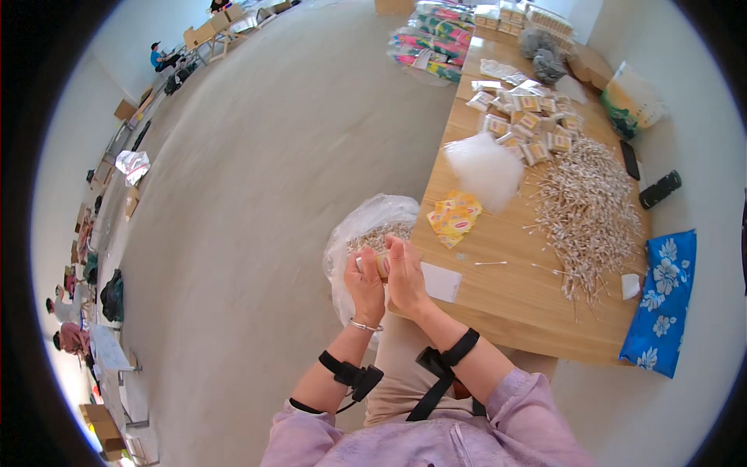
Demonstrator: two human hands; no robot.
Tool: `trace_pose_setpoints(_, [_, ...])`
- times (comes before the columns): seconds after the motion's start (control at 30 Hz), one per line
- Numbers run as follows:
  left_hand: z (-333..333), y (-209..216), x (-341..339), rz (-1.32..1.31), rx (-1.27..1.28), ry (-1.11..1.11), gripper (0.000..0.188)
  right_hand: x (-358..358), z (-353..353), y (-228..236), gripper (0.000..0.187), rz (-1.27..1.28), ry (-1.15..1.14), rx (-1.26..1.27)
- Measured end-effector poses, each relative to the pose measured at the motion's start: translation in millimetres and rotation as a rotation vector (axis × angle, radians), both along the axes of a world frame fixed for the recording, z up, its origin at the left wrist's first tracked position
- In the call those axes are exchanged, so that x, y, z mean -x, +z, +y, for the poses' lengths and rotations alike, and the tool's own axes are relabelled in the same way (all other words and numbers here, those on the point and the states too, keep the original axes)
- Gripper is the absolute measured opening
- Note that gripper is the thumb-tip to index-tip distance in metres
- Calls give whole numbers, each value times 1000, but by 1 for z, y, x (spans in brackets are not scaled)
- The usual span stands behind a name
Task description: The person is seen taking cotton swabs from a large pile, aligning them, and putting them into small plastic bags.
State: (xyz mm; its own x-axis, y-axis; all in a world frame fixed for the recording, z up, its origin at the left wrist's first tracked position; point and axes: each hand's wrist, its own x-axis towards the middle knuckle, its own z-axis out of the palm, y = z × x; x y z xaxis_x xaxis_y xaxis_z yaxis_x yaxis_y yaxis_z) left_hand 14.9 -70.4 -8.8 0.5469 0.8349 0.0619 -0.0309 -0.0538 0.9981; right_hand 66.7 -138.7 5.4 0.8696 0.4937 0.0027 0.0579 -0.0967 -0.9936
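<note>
My left hand [365,291] and my right hand [406,282] are close together at the table's near left edge, in front of a clear plastic bag [339,247] full of cotton swabs [373,237]. Fingers of both are curled around a small pack of cotton swabs [382,265], pale with a yellowish part; the fingers cover most of it. Beside my right hand a white card [441,282] lies on the wooden table [506,311]. Farther along are yellow printed cards [454,217] and a stack of clear plastic sleeves [484,170].
A large heap of loose cotton swabs [589,214] covers the table's right part, with several filled packs [529,121] beyond it. Along the wall are a phone [629,160], a black cylinder [661,190] and a blue floral pouch [661,303]. Other people sit far left.
</note>
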Motion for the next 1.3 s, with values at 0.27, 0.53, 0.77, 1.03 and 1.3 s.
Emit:
trace_pose_setpoints(0.27, [-95, 22, -13, -307, 509, -206, 27, -13, -93, 33, 38, -384, -91, 402])
trace_pose_setpoints(0.53, [-104, 49, 1, 187, 442, -1308, 18, -22, -191, 82, 27, -903, 427, 433])
trace_pose_setpoints(0.77, [-144, 32, 1, 178, 450, -1414, 15, -21, -218, 46, 28, -688, 538, 472])
trace_pose_setpoints(1.03, [-138, 59, -5, 92, 641, -1254, 19, -27, -240, 69, 21, -765, 148, 102])
trace_pose_setpoints(1.3, [-133, 59, 1, 45, 437, -1223, 15, -12, -226, 69, 17, -877, 22, 90])
